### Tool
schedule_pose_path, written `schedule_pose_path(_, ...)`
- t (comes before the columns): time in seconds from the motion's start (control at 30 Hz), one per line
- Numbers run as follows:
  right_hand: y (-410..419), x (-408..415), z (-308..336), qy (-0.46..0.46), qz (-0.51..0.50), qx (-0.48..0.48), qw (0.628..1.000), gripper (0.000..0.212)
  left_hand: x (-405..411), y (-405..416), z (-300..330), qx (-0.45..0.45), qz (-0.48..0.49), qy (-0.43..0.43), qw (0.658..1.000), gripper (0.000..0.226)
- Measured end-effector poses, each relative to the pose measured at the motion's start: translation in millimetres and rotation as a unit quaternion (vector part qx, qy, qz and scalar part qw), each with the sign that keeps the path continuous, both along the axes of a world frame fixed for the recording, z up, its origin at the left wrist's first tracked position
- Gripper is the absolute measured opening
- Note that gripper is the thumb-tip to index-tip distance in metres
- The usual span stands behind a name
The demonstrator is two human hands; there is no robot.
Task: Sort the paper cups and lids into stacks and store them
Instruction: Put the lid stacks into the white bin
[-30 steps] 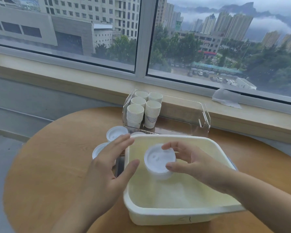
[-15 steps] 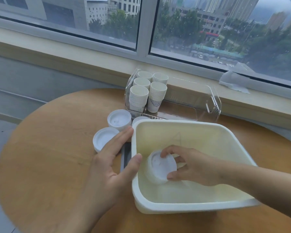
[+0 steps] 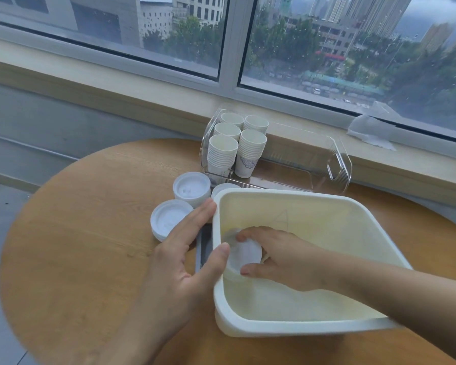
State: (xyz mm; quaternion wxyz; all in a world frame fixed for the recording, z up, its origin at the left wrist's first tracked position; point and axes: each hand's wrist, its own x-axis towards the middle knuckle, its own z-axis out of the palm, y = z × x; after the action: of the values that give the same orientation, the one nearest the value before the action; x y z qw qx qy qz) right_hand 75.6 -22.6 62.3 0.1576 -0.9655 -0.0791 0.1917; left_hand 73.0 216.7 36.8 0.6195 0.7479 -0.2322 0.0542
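1. Lids, white and stacked, sit under the right hand (image 3: pixel 284 255) inside the cream plastic tub (image 3: pixel 353 326); this lid stack (image 3: pixel 244 255) is low in the tub, close to its left wall.
2. The right hand reaches in from the right, fingers and thumb curled round the top of that stack, gripping it.
3. The left hand (image 3: pixel 184 262) is spread wide and holds nothing. Its straight fingers lie along the outside of the tub's left wall, and its thumb rests on the rim, just left of the gripped stack.
4. Just beyond the left fingertips stand more lids on the round wooden table (image 3: pixel 77 246): a low lid pile (image 3: pixel 169 219) touching or nearly touching the fingers, a taller lid pile (image 3: pixel 192 188) behind it, and a third lid pile (image 3: pixel 223 188) half hidden by the tub's far corner.
5. A dark flat object (image 3: pixel 202 248) lies on the table between the left hand and the tub wall; what it is cannot be told.
6. Farther off, past both hands, a clear plastic bin (image 3: pixel 337 164) stands against the window ledge (image 3: pixel 116 85). Five stacks of paper cups (image 3: pixel 236 143) stand upright in its left end.
7. A crumpled clear plastic bag (image 3: pixel 371 130) lies on the ledge, well beyond the right hand.
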Motion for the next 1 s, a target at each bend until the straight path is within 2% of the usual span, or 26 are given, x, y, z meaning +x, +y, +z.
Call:
schedule_pose_path(0.13,0,0,8,-0.018,0.022,-0.024,0.999,0.063,0,0,1,0.008,-0.003,-0.009,1.0,0.063)
schedule_pose_path(0.23,1,0,20,-0.063,0.085,-0.126,0.986,0.064,1,0,3,0.022,-0.002,-0.027,0.999,0.058)
schedule_pose_path(0.3,0,-1,32,-0.114,0.103,-0.151,0.977,0.065,2,3,2,0.033,0.02,-0.051,0.998,0.054)
schedule_pose_path(0.4,-2,-1,49,-0.252,0.072,-0.058,0.963,0.052,11,15,-5,0.03,0.089,-0.054,0.994,0.051)
schedule_pose_path(0.5,-9,5,54,-0.385,0.043,0.028,0.922,0.031,33,30,-20,0.061,0.159,-0.05,0.984,0.057)
schedule_pose_path(0.57,-10,12,58,-0.388,0.03,0.055,0.92,0.03,49,35,-32,0.112,0.178,-0.044,0.977,0.071)
schedule_pose_path(0.73,5,24,54,-0.288,0.059,0.066,0.953,0.035,74,33,-60,0.178,0.146,0.037,0.973,0.106)
schedule_pose_path(0.87,18,28,48,-0.265,0.083,0.05,0.96,0.038,82,27,-71,0.219,0.151,0.024,0.964,0.109)
schedule_pose_path(1.0,21,31,49,-0.263,0.069,0.069,0.96,0.037,85,24,-73,0.212,0.166,0.003,0.963,0.101)
